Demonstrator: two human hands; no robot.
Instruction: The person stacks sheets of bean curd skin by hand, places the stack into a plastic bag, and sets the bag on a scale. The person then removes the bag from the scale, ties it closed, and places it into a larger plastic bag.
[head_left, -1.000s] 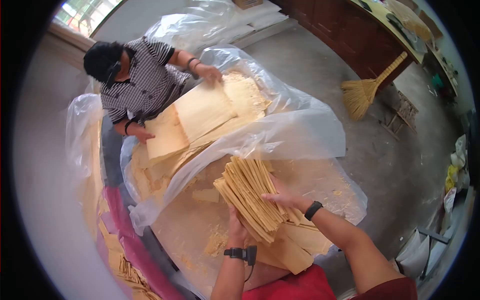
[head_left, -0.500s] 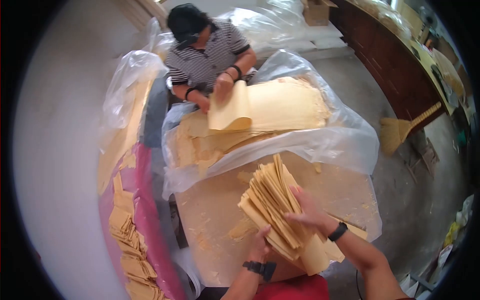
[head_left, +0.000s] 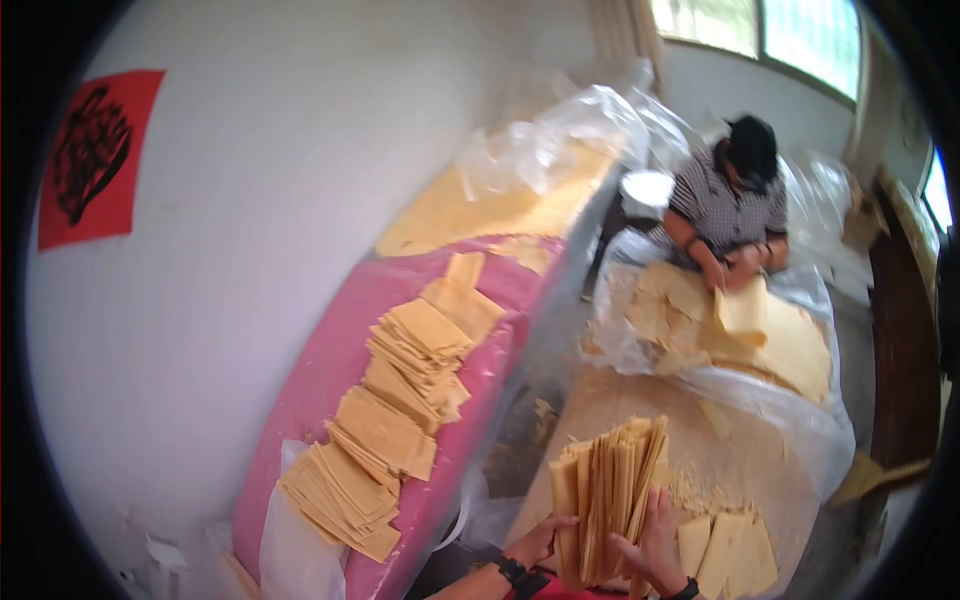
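Note:
A thick bundle of thin yellow-tan sheets, which look like tofu skin (head_left: 612, 490), stands on edge between my hands over the near part of the table. My left hand (head_left: 538, 540) grips its left side, with the thumb against the outer sheet. On the right side, my right hand (head_left: 655, 540) presses with its fingers along the bundle. Right of it, several loose flat strips (head_left: 728, 555) lie fanned on the wooden tabletop (head_left: 570, 420), with small crumbs above them.
Along the left, a pink-covered surface (head_left: 320, 370) bears a row of overlapping sheet stacks (head_left: 385, 420). Across the table, a co-worker (head_left: 735, 195) handles a large sheet (head_left: 742, 312) over a pile on clear plastic (head_left: 830, 440). A broom (head_left: 870, 478) is at the right.
My view has swung left, bringing the pink surface and wall into fuller sight. The bundle has turned from slanted to nearly upright, still between both hands. The co-worker's sheet has shifted slightly.

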